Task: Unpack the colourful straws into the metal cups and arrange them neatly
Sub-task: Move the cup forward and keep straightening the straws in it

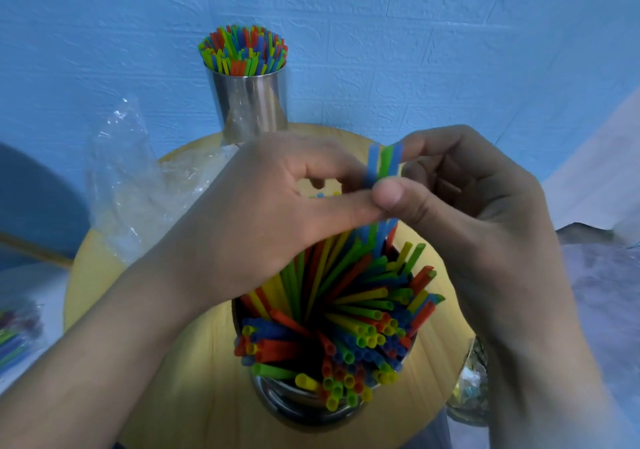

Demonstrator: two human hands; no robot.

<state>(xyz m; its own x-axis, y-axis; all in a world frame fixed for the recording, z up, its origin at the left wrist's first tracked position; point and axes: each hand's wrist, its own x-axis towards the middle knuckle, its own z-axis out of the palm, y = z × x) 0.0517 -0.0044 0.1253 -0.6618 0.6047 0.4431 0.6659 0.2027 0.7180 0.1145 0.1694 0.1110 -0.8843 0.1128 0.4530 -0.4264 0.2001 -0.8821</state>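
Above the near metal cup [298, 403], which stands close to the round wooden table's [194, 362] front edge, both hands meet. The left hand [263, 206] and right hand [485, 223] each pinch a few blue and green straws [381, 164] between thumb and curled fingers. Loose straws [346, 310] fan out past the cup's rim. The far metal cup [252, 102], packed full, sits at the back edge beside the blue wall [450, 33]. A crumpled plastic wrapper [138, 178] overhangs the left edge.

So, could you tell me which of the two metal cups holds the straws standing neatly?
The far metal cup by the blue wall; in the near cup the straws splay unevenly.
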